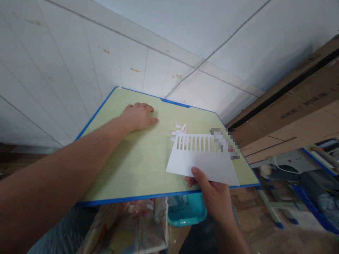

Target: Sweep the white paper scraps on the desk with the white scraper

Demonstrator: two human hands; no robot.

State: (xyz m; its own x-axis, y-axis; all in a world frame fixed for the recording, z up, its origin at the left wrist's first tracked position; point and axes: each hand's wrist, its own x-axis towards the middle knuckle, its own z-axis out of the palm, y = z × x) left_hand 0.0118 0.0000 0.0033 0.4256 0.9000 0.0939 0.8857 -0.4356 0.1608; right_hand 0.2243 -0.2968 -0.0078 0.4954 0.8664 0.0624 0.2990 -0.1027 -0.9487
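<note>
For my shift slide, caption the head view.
Right hand holding a slotted white card, left hand over the pale green desktop.

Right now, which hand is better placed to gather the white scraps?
Likely the left hand: it looks free, with its thumb pointing toward the white scraps. The right hand is gripping the slotted white sheet by its near edge.

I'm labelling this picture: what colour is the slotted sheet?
The slotted sheet in the right hand is plain white, showing best in the head view.
</note>
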